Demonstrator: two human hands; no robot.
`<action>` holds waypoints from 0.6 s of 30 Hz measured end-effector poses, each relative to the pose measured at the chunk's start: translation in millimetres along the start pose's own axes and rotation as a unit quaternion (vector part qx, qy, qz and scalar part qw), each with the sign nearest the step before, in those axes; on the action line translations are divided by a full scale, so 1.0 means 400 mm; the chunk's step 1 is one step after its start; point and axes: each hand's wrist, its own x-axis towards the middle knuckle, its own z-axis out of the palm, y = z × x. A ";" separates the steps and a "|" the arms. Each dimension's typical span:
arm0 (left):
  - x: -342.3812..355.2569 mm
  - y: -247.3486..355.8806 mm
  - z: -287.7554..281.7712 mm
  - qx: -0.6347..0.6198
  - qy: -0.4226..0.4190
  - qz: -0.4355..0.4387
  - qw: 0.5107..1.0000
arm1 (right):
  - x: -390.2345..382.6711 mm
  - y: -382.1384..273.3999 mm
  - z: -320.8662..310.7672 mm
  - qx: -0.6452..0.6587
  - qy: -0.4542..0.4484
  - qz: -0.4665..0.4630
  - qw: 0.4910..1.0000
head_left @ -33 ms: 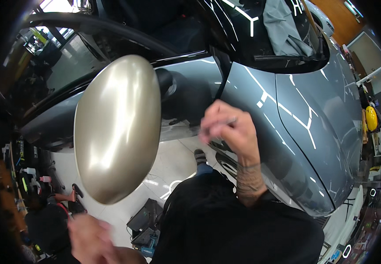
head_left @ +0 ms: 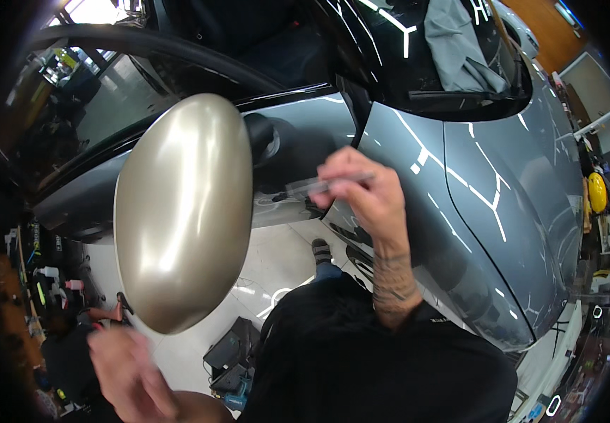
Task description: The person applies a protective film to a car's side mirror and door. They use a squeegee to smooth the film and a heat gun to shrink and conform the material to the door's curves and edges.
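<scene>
A champagne side-mirror cover (head_left: 181, 211) fills the middle left, beside the grey car door (head_left: 298, 120). My right hand (head_left: 361, 194) is right of the mirror, fingers closed on a thin, translucent grey tool (head_left: 305, 187) that points left toward it. My left hand (head_left: 129, 370) is below the mirror at the lower left, blurred by motion, so its grip is unclear.
The fender (head_left: 474, 204) curves along the right; grey cloth (head_left: 453, 49) lies on the windscreen. A seated person (head_left: 65, 359) is at lower left near cluttered gear (head_left: 44, 282). A black case (head_left: 227, 352) and teal power tool (head_left: 238, 395) are on the floor (head_left: 277, 247).
My right hand has risen slightly, and the thin tool in it shows more clearly. My left hand has moved up and left.
</scene>
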 end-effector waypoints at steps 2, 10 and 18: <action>0.080 -0.020 0.079 0.016 0.084 -0.129 0.988 | 0.130 0.034 -0.028 0.000 0.093 -0.018 0.996; 0.212 -0.078 0.179 0.091 -0.002 -0.230 0.969 | 0.306 0.216 -0.071 -0.184 0.175 -0.129 0.959; 0.274 -0.152 0.173 -0.013 -0.061 -0.291 0.955 | 0.349 0.226 -0.049 -0.221 0.151 -0.169 0.949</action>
